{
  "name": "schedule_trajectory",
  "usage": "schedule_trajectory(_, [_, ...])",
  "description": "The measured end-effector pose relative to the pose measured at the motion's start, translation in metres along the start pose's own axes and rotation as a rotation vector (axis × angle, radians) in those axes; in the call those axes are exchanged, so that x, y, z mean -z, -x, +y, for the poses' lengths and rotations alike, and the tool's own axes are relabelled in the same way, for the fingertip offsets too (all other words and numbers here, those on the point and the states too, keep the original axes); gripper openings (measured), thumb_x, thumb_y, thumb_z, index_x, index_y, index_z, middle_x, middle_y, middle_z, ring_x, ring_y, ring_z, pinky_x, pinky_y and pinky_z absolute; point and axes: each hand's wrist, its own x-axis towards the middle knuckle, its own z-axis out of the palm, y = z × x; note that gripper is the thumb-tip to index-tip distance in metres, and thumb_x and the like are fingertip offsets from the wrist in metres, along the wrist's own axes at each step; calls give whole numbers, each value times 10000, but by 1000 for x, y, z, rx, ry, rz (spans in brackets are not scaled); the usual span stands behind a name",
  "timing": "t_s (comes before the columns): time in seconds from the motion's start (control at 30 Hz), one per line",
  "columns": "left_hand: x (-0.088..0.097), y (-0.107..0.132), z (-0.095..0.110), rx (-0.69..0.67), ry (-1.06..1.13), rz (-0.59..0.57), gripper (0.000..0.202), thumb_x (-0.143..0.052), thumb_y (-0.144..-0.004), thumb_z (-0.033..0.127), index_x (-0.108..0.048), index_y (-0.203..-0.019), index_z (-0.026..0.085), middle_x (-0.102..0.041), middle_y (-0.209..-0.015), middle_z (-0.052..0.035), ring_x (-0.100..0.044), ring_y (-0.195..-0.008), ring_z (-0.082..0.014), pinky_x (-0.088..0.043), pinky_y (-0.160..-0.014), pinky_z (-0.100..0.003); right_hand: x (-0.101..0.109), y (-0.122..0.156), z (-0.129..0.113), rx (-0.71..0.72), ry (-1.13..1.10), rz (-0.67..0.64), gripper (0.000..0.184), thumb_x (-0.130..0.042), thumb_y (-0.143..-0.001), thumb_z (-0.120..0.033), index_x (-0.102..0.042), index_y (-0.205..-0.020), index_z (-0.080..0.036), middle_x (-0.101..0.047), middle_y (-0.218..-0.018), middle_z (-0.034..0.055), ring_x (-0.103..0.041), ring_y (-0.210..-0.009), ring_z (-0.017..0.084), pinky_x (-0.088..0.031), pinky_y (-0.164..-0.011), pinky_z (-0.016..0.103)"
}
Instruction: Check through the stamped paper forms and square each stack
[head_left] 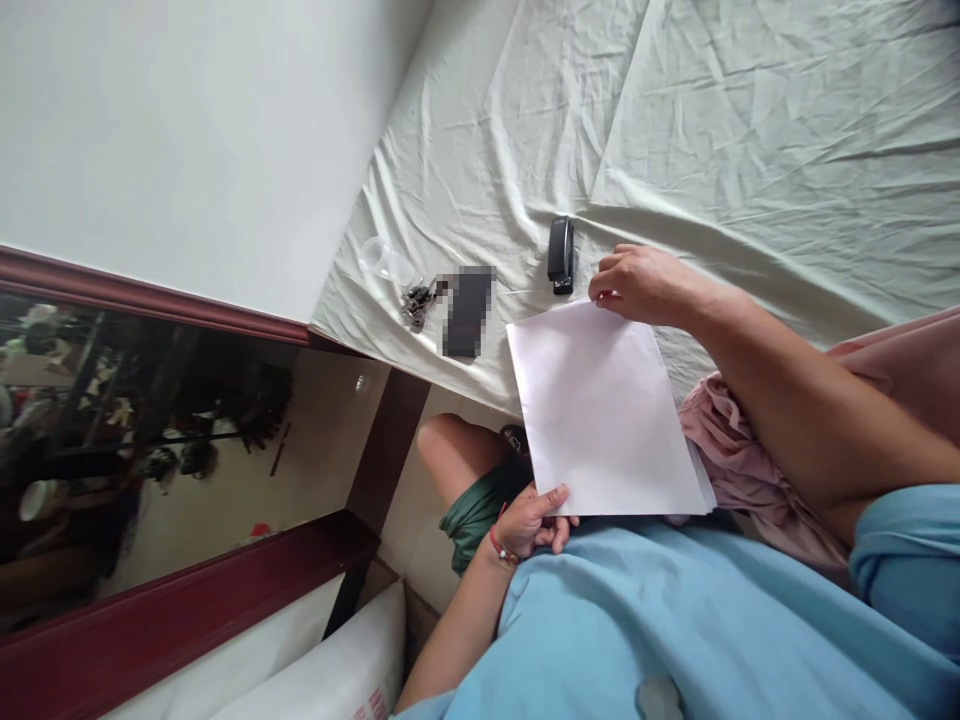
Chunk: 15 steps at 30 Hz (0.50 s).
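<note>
A stack of white paper sheets (600,410) lies across my lap and the bed's edge, its loose sheet edges showing at the lower right corner. My left hand (534,522) grips the near edge, thumb on top and fingers underneath. At the far edge, my right hand (637,285) has its fingers bent and pinched on the paper. Just beyond the paper, close to my right fingertips, sits a black stapler (560,255). A dark pixelated object (466,315) lies to the left. Beside it are several small metal clips (416,303), next to a clear plastic container (381,258).
A wrinkled pale sheet (720,130) covers the bed. Pink cloth (727,430) is bunched to the right of the paper. On the left stand a white wall (187,120), a dark red-framed mirror (322,430) and a white sack (345,650).
</note>
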Motion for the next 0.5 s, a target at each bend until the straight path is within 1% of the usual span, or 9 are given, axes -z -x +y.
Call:
schedule_trajectory(0.1, [0, 0, 0, 2, -4, 0, 769, -841, -723, 873, -689, -721, 119, -574, -400, -31, -349, -287, -76, -30, -355, -267, 2, 0, -1, -85, 28, -24, 275, -558, -982, -294, -825, -986, -230, -781, -1003, 91, -623, -971, 272, -413, -819, 386])
schedule_trajectory(0.17, [1, 0, 0, 11, -8, 4, 774, -834, -726, 876, -690, -719, 116, -580, -398, -39, -318, -279, -68, -27, -355, -269, 9, 2, -2, -118, -51, -40, 241, -592, -961, -309, -820, -977, -237, -782, -988, 68, -641, -920, 249, -422, -797, 372])
schedule_trajectory(0.23, [1, 0, 0, 14, -7, 5, 772, -831, -731, 874, -691, -720, 115, -586, -397, -43, -282, -271, -61, -27, -353, -270, 22, 6, -5, -110, -181, -74, 205, -640, -947, -332, -817, -976, -232, -776, -954, 42, -637, -836, 209, -432, -779, 352])
schedule_trajectory(0.3, [1, -1, 0, 2, 1, -5, 767, -834, -727, 876, -689, -720, 123, -584, -393, -36, -275, -264, -62, -34, -349, -268, 38, 13, -11, -46, -299, -119, 188, -702, -939, -378, -810, -963, -226, -755, -889, 17, -615, -772, 175, -429, -753, 335])
schedule_trajectory(0.37, [2, -2, -1, -22, 10, -27, 754, -832, -735, 872, -687, -718, 131, -582, -390, -30, -270, -261, -65, -45, -346, -265, 58, 21, -23, 58, -361, -173, 205, -726, -959, -405, -797, -934, -214, -724, -831, 0, -584, -743, 152, -408, -731, 328])
schedule_trajectory(0.4, [2, -2, -1, -32, 11, -38, 747, -824, -749, 866, -689, -722, 132, -585, -393, -30, -264, -262, -63, -50, -347, -263, 67, 26, -31, 123, -392, -206, 221, -716, -983, -407, -789, -921, -208, -706, -807, -7, -565, -725, 140, -398, -723, 328])
schedule_trajectory(0.47, [4, -3, -2, -40, 14, -46, 735, -816, -767, 854, -693, -727, 130, -580, -391, -26, -245, -265, -61, -52, -349, -262, 86, 38, -52, 300, -478, -320, 223, -703, -1014, -387, -769, -890, -215, -688, -794, -20, -553, -701, 125, -393, -688, 321])
schedule_trajectory(0.5, [5, -4, -2, -32, 15, -45, 732, -816, -768, 849, -694, -723, 129, -571, -386, -21, -232, -268, -58, -49, -351, -260, 94, 44, -64, 341, -496, -382, 239, -661, -1047, -346, -745, -861, -221, -693, -817, -15, -560, -711, 129, -406, -691, 321])
